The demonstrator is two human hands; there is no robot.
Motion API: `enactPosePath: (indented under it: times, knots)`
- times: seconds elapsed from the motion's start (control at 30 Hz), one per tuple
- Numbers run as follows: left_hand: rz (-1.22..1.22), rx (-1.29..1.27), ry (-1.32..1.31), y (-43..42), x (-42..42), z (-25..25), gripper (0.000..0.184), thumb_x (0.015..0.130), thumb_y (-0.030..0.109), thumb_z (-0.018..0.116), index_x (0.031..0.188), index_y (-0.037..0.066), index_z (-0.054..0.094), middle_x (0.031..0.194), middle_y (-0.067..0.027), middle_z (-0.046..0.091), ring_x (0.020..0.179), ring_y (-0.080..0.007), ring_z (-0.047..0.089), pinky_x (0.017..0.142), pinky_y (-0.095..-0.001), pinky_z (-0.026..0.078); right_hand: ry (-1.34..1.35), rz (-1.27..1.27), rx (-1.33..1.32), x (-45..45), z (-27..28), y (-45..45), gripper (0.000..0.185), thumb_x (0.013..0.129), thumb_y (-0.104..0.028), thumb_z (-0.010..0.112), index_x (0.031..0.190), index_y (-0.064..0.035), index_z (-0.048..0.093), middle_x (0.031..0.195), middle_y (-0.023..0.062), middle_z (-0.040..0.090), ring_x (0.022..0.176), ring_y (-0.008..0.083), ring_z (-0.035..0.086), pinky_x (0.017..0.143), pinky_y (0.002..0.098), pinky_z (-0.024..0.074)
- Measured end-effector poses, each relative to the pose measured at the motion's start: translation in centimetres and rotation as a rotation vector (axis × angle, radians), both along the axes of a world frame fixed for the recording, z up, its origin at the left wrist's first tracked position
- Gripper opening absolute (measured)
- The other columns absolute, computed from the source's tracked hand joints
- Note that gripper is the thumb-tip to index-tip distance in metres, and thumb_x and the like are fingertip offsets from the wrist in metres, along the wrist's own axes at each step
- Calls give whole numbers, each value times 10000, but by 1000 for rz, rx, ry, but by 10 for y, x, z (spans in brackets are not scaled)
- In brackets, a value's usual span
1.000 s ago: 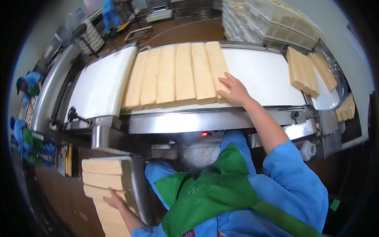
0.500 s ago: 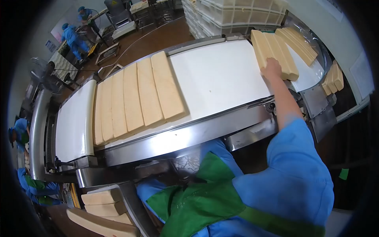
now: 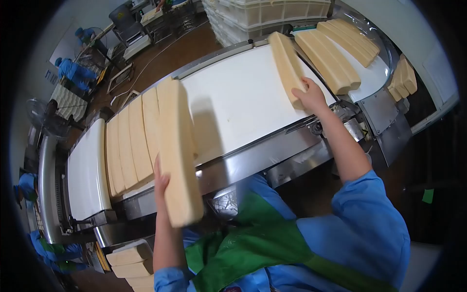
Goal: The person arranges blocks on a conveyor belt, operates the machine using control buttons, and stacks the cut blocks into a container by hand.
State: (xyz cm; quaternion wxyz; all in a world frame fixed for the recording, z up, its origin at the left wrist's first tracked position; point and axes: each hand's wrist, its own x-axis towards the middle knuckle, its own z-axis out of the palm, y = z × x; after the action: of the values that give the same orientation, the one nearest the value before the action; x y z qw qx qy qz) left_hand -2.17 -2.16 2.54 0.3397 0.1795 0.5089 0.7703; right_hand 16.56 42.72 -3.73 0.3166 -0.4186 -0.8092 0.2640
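Head view: raised bar (image 3: 179, 155) is grasped by the left hand (image 3: 160, 187) at its near part; middle of it lies toward 1 o'clock from that hand, long axis close to 12–6. Bar row (image 3: 129, 146) lies toward 10–11 o'clock, nearer the left hand, axes tipped slightly toward 11–5. Second bar (image 3: 287, 70) is gripped near its close end by the right hand (image 3: 314, 99), extends toward 10–11 o'clock over the white belt (image 3: 238, 112); whether lifted cannot be told.

person wearing light blue short-sleeved top (image 3: 355, 228), sleeves ending near elbows, green apron (image 3: 253, 238) with green strap showing lower right, blue trousers showing below apron
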Motion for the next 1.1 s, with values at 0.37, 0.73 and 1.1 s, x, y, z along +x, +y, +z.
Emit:
enactPosePath:
  times: [0.37,0.73,1.1]
  knots:
    - [-47,-597,1168,163,-52,-34,770,776,380,743,1412,111,403,1367,-310,387,1228,-421,439,1024,-450,375,-495,-255,499,47,21,56,700,751,-435,677,1238,48,535,1209,270,567,1118,383,552,950,396,450]
    - [-131,-815,1557,160,-3,-21,783,650,473,766,1324,154,528,1418,-342,294,1323,-583,186,1125,-568,184,-456,-410,709,83,17,109,562,790,-372,653,1228,-27,578,1131,234,616,949,292,629,827,357,489]
    - [-76,-762,1551,181,9,-23,781,690,476,746,1361,177,479,1383,-379,301,1316,-570,218,1119,-588,161,-56,-83,-306,50,10,160,810,784,-464,679,1401,-21,398,1267,267,533,1147,335,549,989,381,420]
